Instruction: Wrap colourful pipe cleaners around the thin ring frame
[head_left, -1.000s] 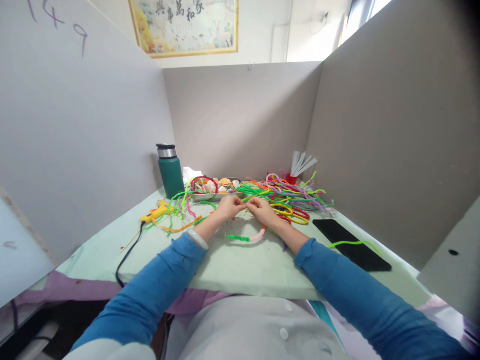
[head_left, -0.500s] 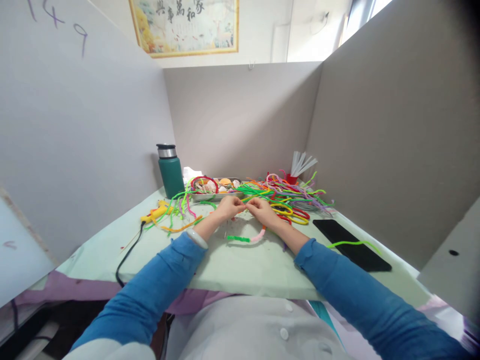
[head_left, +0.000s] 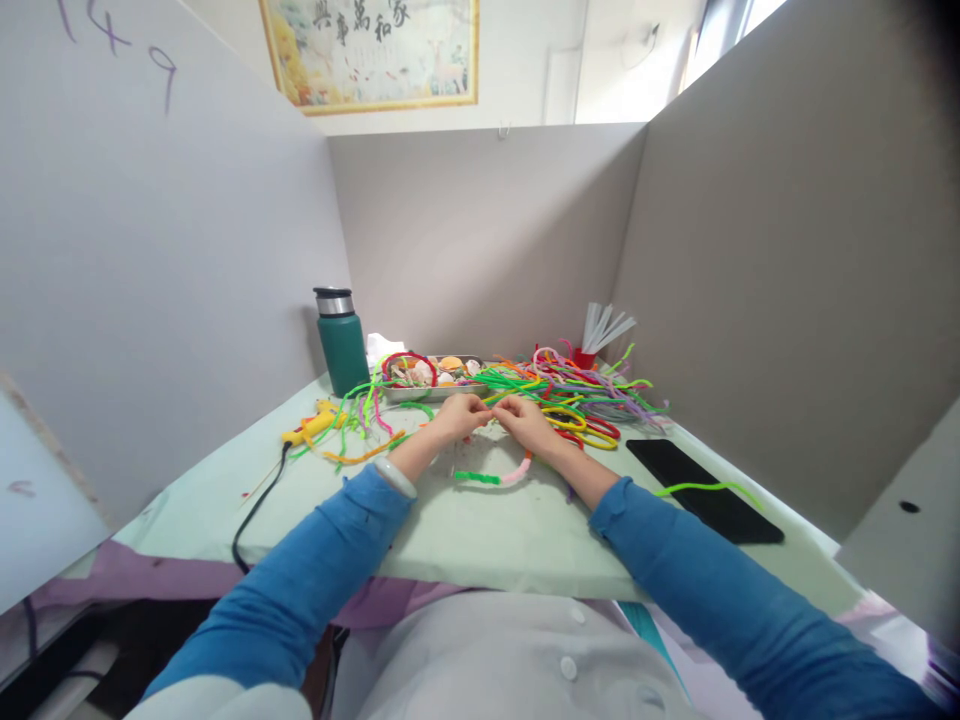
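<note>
My left hand and my right hand meet over the middle of the table, fingertips nearly touching. Both are closed in a pinch on a thin reddish-orange bit of pipe cleaner, mostly hidden by the fingers. Just below them a curved pipe cleaner strand shows green, then pink, then orange. Its orange end passes out of sight behind my right wrist; whether it joins the pinched bit I cannot tell. Behind my hands lies a tangled heap of colourful pipe cleaners.
A metal tray of shells stands at the back. To the left are a green bottle and a yellow glue gun with a black cord. On the right lie a black slab and a red cup of white sticks. Grey partitions enclose the table.
My hands keep the same pinch in almost the same place, with only a slight shift of the fingers. Nothing else has visibly moved.
</note>
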